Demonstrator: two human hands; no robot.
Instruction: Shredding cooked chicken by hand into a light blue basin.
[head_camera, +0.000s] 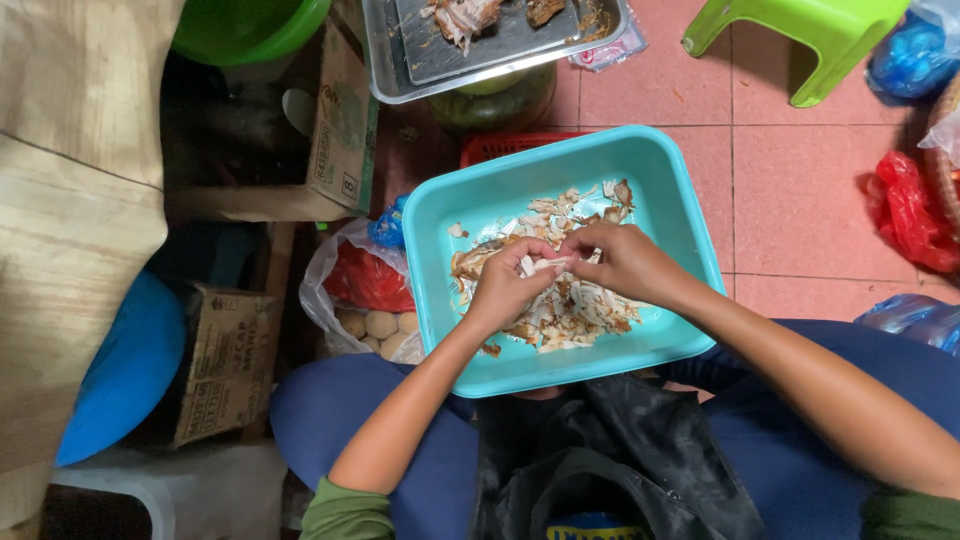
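Pink tiled floor, teal tub (655, 165) on lap; left hand (505, 285) and right hand (620, 262) both pinch one pale meat strip (548, 264) over shredded pile (570, 310), mid-shredding; pulling apart looks next.

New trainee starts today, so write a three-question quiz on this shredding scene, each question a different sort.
1. True or false: both hands pinch the same pale strip of meat.
2. The shredded meat lies in: A) a metal tray B) a teal tub C) a green stool.
3. Fill in: the stool on the tiled floor is ____.

Key:
1. True. The left hand and right hand pinch one strip of meat.
2. B, the teal tub; the metal tray sits farther off.
3. Green: the stool.
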